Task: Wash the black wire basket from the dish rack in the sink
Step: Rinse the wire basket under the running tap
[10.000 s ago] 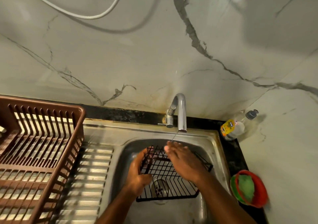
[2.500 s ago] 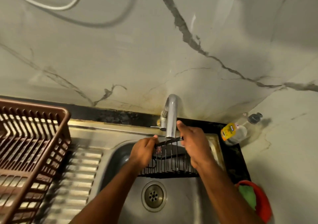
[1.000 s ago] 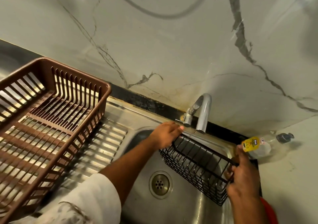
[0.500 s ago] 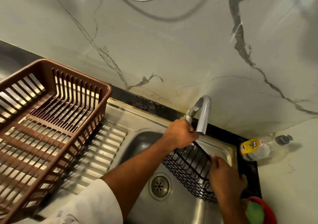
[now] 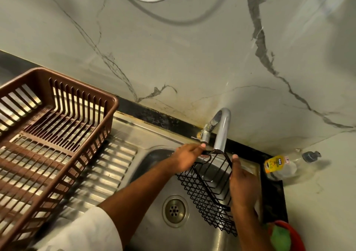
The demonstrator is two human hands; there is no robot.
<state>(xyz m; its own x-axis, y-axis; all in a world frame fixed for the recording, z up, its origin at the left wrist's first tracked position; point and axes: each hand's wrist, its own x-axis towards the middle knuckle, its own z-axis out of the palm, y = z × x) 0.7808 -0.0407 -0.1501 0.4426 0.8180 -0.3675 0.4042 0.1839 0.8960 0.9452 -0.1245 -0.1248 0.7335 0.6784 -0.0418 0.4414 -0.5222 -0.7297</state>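
While both hands grip the basket, left hand nearest the tap, its long axis runs away from the spout.

Soap bottle lying on counter right; red bowl holding green scrubber.

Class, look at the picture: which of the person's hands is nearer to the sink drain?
Right. The right hand holds the black wire basket just right of the drain; the left hand grips the basket's far end, up by the faucet.

Both hands' grip on basket
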